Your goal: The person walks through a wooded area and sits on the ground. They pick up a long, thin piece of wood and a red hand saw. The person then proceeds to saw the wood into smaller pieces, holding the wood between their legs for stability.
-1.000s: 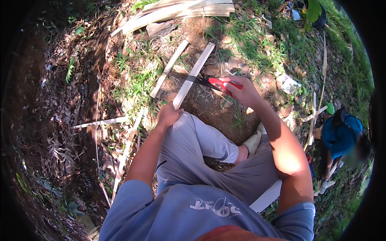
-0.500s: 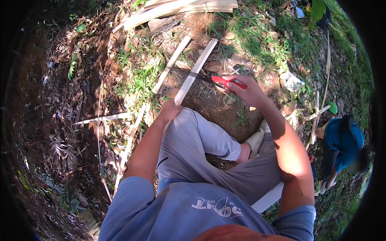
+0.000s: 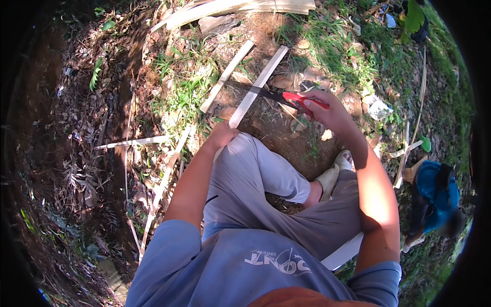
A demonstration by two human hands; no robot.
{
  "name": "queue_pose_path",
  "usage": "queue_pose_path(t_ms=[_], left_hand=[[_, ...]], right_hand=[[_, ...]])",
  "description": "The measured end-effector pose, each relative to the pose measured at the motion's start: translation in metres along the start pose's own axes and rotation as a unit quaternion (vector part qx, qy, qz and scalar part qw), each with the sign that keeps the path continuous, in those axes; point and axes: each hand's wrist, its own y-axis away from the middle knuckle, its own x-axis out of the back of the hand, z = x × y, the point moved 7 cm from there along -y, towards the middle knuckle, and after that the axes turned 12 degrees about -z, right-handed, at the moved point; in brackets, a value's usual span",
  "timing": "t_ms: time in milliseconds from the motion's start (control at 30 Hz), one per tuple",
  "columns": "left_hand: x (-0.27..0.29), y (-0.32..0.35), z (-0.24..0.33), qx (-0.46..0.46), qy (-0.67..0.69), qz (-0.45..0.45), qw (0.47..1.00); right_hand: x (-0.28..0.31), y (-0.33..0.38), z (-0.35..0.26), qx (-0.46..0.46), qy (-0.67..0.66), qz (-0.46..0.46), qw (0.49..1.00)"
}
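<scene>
My right hand (image 3: pixel 332 112) is shut on the red handle of a hand saw (image 3: pixel 279 95). The saw's dark blade lies across a pale split wooden strip (image 3: pixel 258 85) that runs from upper right down to my left knee. My left hand (image 3: pixel 222 135) presses on the near end of that strip, beside my grey trouser leg. A second pale strip (image 3: pixel 226 75) lies parallel just to the left. My legs are crossed on bare soil.
A bundle of pale split strips (image 3: pixel 240 7) lies at the top. Thin strips (image 3: pixel 135 141) lie on leaf litter at left. Grass patches (image 3: pixel 327 41) surround the soil. A person in a blue top (image 3: pixel 434 192) crouches at the right edge with more strips (image 3: pixel 404 153).
The saw blade has slid left across the strip, then back a little with my right hand. My left hand stays at the strip's near end.
</scene>
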Motion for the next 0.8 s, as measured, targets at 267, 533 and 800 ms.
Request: queue_pose_path(t_ms=[267,533,800], left_hand=[[-0.004,-0.003,0.006,0.008,-0.008,-0.01,1.0],[-0.006,0.001,0.017,-0.004,-0.014,-0.011,1.0],[-0.002,0.007,0.026,0.004,-0.016,-0.004,1.0]], right_hand=[[0.007,0.022,-0.007,0.019,0.002,-0.006,1.0],[0.014,0.048,-0.028,-0.039,-0.011,-0.033,0.999],[0.016,0.09,-0.053,-0.079,0.036,0.004,0.996]])
